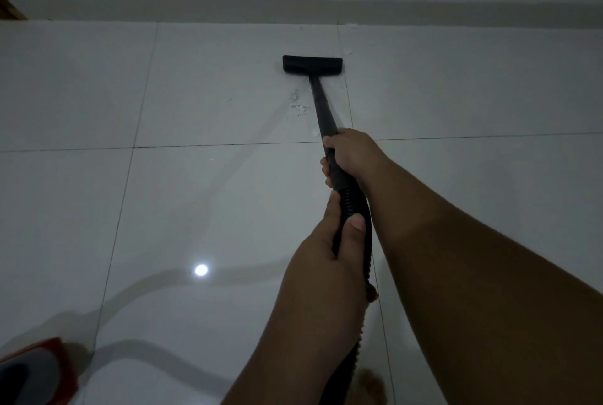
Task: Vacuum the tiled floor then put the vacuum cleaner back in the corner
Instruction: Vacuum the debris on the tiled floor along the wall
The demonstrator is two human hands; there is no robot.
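At the near left edge, a red-and-grey object (36,368) sits on the tiled floor (228,209). Toward the middle, the left hand (326,251) has its grip closed round the black ribbed hose (349,200), thumb on top. Just beyond, the right hand (350,156) has its grip wrapped round the black wand (321,104). White crumbs (298,107) lie just left of the wand. The wand slopes away to the floor head (312,64), flat on a far tile near the skirting (195,10).

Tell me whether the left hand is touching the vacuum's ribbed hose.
Touching. The head view shows the left hand wrapped round the ribbed hose, thumb pressed on it; the right hand grips the wand above.
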